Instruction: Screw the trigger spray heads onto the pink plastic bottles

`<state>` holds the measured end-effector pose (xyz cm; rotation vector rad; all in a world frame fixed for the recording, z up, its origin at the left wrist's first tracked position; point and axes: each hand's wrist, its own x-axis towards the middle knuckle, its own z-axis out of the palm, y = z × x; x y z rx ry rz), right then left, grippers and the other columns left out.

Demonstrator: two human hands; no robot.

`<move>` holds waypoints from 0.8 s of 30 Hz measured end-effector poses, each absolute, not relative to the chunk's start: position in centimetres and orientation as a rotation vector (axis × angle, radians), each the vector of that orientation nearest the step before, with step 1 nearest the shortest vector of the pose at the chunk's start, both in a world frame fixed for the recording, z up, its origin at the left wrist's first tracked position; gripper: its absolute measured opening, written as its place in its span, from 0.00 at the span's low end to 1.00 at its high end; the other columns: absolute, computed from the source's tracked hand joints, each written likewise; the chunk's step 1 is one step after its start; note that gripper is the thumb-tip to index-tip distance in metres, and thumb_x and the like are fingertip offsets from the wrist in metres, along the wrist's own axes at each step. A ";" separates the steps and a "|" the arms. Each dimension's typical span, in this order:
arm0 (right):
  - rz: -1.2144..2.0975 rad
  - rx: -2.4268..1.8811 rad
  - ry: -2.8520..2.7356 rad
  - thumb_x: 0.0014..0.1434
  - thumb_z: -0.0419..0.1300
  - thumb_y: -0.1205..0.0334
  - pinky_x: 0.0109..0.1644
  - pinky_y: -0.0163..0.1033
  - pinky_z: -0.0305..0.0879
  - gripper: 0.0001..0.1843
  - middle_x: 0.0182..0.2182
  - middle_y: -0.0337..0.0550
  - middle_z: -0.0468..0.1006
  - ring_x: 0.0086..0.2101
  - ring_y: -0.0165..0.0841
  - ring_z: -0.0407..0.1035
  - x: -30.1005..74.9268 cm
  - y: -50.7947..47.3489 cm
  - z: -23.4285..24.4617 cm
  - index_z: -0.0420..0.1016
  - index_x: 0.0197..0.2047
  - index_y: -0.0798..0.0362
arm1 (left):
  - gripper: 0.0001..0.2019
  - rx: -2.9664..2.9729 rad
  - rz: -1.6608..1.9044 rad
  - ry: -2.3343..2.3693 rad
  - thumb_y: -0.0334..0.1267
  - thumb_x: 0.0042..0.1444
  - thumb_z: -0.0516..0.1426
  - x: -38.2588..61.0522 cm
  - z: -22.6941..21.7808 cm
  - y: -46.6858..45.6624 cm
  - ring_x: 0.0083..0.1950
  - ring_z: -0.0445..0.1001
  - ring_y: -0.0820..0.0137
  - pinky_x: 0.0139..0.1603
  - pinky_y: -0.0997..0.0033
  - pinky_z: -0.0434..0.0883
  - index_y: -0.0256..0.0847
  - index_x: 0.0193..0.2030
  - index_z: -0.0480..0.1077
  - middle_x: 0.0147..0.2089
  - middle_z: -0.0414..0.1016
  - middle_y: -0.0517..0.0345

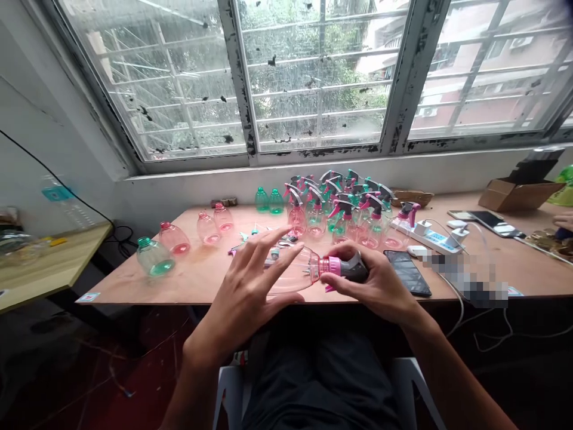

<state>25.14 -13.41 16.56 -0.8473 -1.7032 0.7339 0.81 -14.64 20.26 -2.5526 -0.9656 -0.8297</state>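
Note:
A clear pink spray bottle lies sideways between my hands, just above the near edge of the wooden table. My left hand cradles its body with the fingers stretched out and spread. My right hand is closed round the grey trigger head and pink collar at the bottle's neck. Several finished pink and green spray bottles stand grouped behind. Open bottles without heads, pink and green, lie to the left.
A black phone lies right of my hand, beside a white power strip with cables. A cardboard box and another phone sit far right, where another person's hand shows. Loose parts lie mid-table. A second table stands left.

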 end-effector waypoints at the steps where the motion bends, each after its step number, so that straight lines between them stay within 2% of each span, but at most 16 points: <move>1: 0.692 -0.853 -1.710 0.56 0.72 0.58 0.36 0.36 0.74 0.13 0.33 0.38 0.80 0.32 0.34 0.75 25.2 -13.4 16.6 0.77 0.42 0.50 | 0.31 -2.558 -0.853 -0.937 0.41 0.62 0.64 0.8 20.3 -14.7 0.72 0.60 0.50 0.70 0.46 0.63 0.44 0.70 0.60 0.74 0.57 0.41; 4: 0.587 -0.853 -1.717 0.57 0.72 0.61 0.32 0.34 0.70 0.12 0.31 0.36 0.79 0.29 0.31 0.73 25.5 -13.3 16.8 0.76 0.42 0.49 | 0.36 -2.581 -0.991 -0.880 0.38 0.61 0.65 0.8 20.3 -14.5 0.77 0.51 0.52 0.74 0.49 0.57 0.48 0.72 0.56 0.78 0.46 0.45; 6: 0.502 -0.852 -1.688 0.55 0.72 0.63 0.30 0.33 0.68 0.13 0.30 0.35 0.79 0.27 0.31 0.72 25.6 -13.1 16.8 0.76 0.42 0.48 | 0.45 -2.564 -1.186 -0.911 0.44 0.56 0.69 0.8 20.2 -13.9 0.78 0.45 0.49 0.77 0.46 0.52 0.51 0.75 0.49 0.79 0.40 0.47; 8: 0.433 -0.812 -1.634 0.54 0.73 0.64 0.29 0.34 0.68 0.15 0.30 0.35 0.79 0.27 0.32 0.73 25.8 -12.7 16.7 0.76 0.44 0.47 | 0.51 -2.520 -1.504 -0.980 0.52 0.53 0.69 0.8 20.1 -12.8 0.78 0.45 0.46 0.77 0.43 0.50 0.53 0.76 0.44 0.80 0.37 0.49; 9: 0.411 -0.769 -1.610 0.54 0.73 0.66 0.30 0.34 0.70 0.17 0.31 0.36 0.80 0.29 0.33 0.75 25.8 -12.4 16.6 0.76 0.45 0.46 | 0.49 -2.505 -1.685 -1.011 0.56 0.55 0.66 0.7 20.0 -12.2 0.78 0.47 0.46 0.76 0.41 0.51 0.54 0.76 0.43 0.80 0.39 0.49; 11: 0.369 -0.670 -1.595 0.54 0.73 0.68 0.35 0.36 0.74 0.21 0.36 0.38 0.82 0.34 0.36 0.78 26.1 -11.8 16.5 0.76 0.48 0.45 | 0.40 -2.546 -1.968 -1.086 0.62 0.61 0.57 0.5 19.8 -11.0 0.77 0.51 0.47 0.75 0.41 0.55 0.54 0.76 0.48 0.78 0.49 0.50; 13: 0.320 -0.604 -1.623 0.54 0.73 0.71 0.44 0.40 0.76 0.23 0.41 0.41 0.84 0.41 0.40 0.80 26.4 -11.1 16.3 0.75 0.51 0.45 | 0.36 -2.692 -2.049 -1.129 0.67 0.63 0.49 0.3 19.4 -10.0 0.75 0.57 0.47 0.73 0.43 0.59 0.52 0.72 0.58 0.73 0.61 0.51; 15: 0.268 -0.593 -1.663 0.54 0.73 0.72 0.48 0.41 0.76 0.24 0.43 0.42 0.84 0.46 0.41 0.79 26.7 -10.4 16.2 0.75 0.52 0.46 | 0.35 -2.813 -1.992 -1.123 0.69 0.61 0.49 0.0 18.9 -9.2 0.70 0.65 0.46 0.70 0.44 0.65 0.52 0.66 0.67 0.68 0.69 0.52; 16: 0.245 -0.608 -1.684 0.55 0.73 0.72 0.47 0.41 0.76 0.24 0.43 0.42 0.85 0.45 0.41 0.79 26.9 -10.2 16.1 0.75 0.52 0.46 | 0.33 -2.839 -1.974 -1.108 0.68 0.60 0.51 -0.1 18.6 -8.8 0.67 0.69 0.46 0.68 0.45 0.67 0.52 0.65 0.69 0.67 0.71 0.52; 18: 0.205 -0.659 -1.716 0.55 0.73 0.70 0.42 0.38 0.77 0.23 0.40 0.41 0.85 0.41 0.40 0.81 27.3 -9.7 16.0 0.75 0.52 0.46 | 0.33 -2.850 -1.984 -1.086 0.65 0.58 0.57 -0.4 18.0 -8.3 0.65 0.70 0.46 0.66 0.44 0.70 0.54 0.66 0.68 0.69 0.68 0.52; 21: 0.194 -0.710 -1.726 0.54 0.74 0.68 0.38 0.38 0.76 0.22 0.35 0.39 0.85 0.35 0.38 0.80 27.9 -9.5 16.0 0.76 0.50 0.46 | 0.43 -2.926 -1.919 -1.068 0.61 0.54 0.64 -1.1 17.6 -7.9 0.74 0.57 0.41 0.70 0.40 0.64 0.55 0.74 0.55 0.77 0.54 0.50; 23: 0.189 -0.687 -1.698 0.53 0.74 0.67 0.39 0.39 0.76 0.21 0.36 0.40 0.85 0.36 0.39 0.80 28.2 -9.6 16.1 0.76 0.49 0.46 | 0.46 -2.996 -1.720 -1.107 0.52 0.56 0.66 -1.8 17.7 -8.1 0.78 0.49 0.42 0.73 0.39 0.60 0.60 0.76 0.46 0.79 0.49 0.53; 24: 0.175 -0.671 -1.680 0.53 0.74 0.67 0.40 0.40 0.76 0.21 0.37 0.40 0.85 0.37 0.39 0.80 28.3 -9.7 16.3 0.76 0.49 0.46 | 0.45 -2.998 -1.614 -1.143 0.47 0.59 0.65 -2.1 17.9 -8.3 0.78 0.48 0.44 0.74 0.39 0.59 0.62 0.76 0.44 0.79 0.49 0.55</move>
